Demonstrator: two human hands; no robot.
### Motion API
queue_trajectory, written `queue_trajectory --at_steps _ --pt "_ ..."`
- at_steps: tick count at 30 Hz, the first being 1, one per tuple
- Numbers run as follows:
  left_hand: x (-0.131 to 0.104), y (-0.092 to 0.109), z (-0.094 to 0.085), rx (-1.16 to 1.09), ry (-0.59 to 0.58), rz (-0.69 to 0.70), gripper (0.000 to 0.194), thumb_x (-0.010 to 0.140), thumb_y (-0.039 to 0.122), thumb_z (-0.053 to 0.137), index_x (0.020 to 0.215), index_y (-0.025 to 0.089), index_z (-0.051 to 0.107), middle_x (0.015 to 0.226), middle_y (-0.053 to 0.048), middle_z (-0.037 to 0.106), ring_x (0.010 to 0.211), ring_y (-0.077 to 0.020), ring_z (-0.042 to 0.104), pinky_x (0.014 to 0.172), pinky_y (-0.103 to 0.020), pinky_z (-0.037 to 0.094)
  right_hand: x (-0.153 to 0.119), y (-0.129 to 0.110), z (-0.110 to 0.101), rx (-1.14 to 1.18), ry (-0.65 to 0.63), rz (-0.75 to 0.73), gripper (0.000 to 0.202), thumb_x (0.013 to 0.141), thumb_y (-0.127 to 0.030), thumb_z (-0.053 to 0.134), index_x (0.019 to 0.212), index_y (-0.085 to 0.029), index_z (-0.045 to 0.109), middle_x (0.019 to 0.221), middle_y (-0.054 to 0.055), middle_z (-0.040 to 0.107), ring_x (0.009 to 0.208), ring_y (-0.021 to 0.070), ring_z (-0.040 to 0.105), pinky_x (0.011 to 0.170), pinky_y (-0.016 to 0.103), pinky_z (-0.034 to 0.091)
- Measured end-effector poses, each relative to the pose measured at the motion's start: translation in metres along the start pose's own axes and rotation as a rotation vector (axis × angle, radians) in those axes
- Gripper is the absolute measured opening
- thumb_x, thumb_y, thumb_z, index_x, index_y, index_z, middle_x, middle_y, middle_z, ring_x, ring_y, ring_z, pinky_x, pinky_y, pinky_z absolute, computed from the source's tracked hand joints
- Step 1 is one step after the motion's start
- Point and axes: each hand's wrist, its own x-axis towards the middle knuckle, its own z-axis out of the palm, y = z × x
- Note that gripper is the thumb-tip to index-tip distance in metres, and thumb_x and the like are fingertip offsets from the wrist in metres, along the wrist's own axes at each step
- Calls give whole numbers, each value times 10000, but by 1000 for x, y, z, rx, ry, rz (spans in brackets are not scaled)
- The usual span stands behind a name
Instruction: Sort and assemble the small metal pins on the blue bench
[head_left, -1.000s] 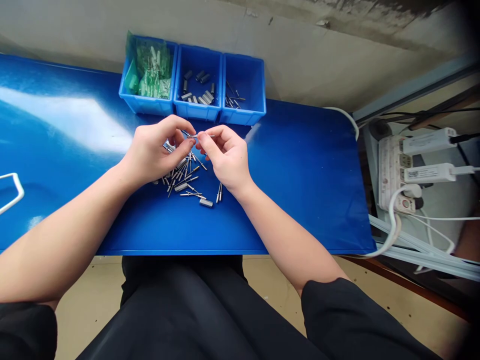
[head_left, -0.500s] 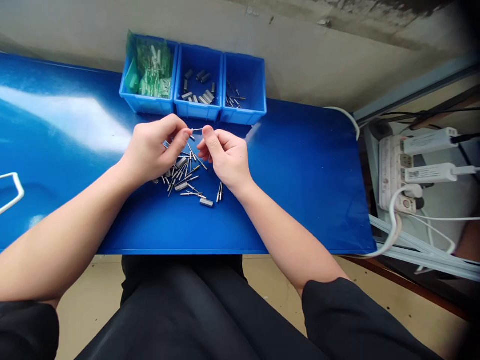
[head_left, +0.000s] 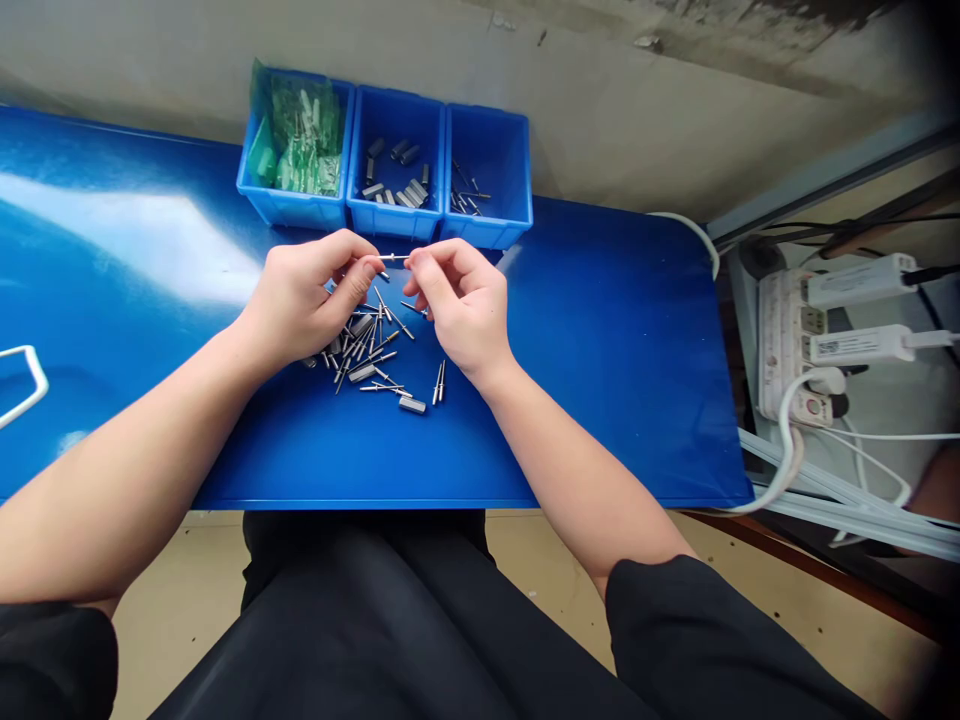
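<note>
Between my two hands a thin metal blind rivet (head_left: 393,257) is held level above the table. My left hand (head_left: 319,290) pinches one end with thumb and forefinger. My right hand (head_left: 465,300) has thumb and forefinger closed at the other end, its lower fingers curled. A second rivet (head_left: 412,307) shows just under those fingers; whether it is held or lying there I cannot tell. Below the hands, a loose pile of blind rivets (head_left: 367,340) is mixed with grey hexagonal spacers, part of it behind my left hand. One hexagonal spacer (head_left: 412,405) and two rivets (head_left: 439,382) lie nearer me.
Three joined blue bins stand behind my hands: the left bin (head_left: 296,208) has green plastic bags, the middle bin (head_left: 390,220) spacers, the right bin (head_left: 487,232) a few rivets. A power strip (head_left: 780,345) with plugs and cables is beyond the right edge of the blue table (head_left: 615,400).
My right hand has shifted slightly right and turned, its thumb and forefinger now at the rivet's right end. More of the rivet shows between the hands. My left hand is nearly unmoved.
</note>
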Motion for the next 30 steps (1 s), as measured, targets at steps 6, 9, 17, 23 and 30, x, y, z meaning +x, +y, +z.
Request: queue_trajectory --at_steps 6,9,17,23,30 --pt "1 -1 3 36 2 41 350 968 467 544 981 184 748 842 11 769 710 2 601 690 -199 446 17 -1 -16 160 212 278 613 926 -796 573 1052 -203 668 861 27 709 696 86 663 491 178 416" --pt "1 -1 3 36 -1 33 329 955 442 555 978 181 754 844 19 772 714 7 595 680 -199 444 22 1 -19 257 265 392 613 909 -776 615 1112 -200 666 900 34 733 720 93 692 458 171 371" --pt "0 -2 3 89 -9 8 379 953 467 516 993 192 774 902 -18 785 762 -40 645 721 -189 473 19 -1 -16 443 261 544 524 930 -660 641 1204 -215 678 1052 29 762 897 120 743 583 168 473" --pt "-1 2 1 114 -33 -4 378 953 460 505 993 195 773 899 -17 786 760 -44 644 719 -183 474 21 2 -23 494 288 537 477 947 -553 642 1322 -259 653 1128 23 752 947 114 726 607 162 464" --pt "0 1 2 85 -13 27 350 933 469 533 943 221 780 859 -7 790 692 -45 607 673 -188 447 30 24 -40 292 158 438 570 969 -638 563 1386 -250 595 1233 73 721 968 144 727 628 207 511"
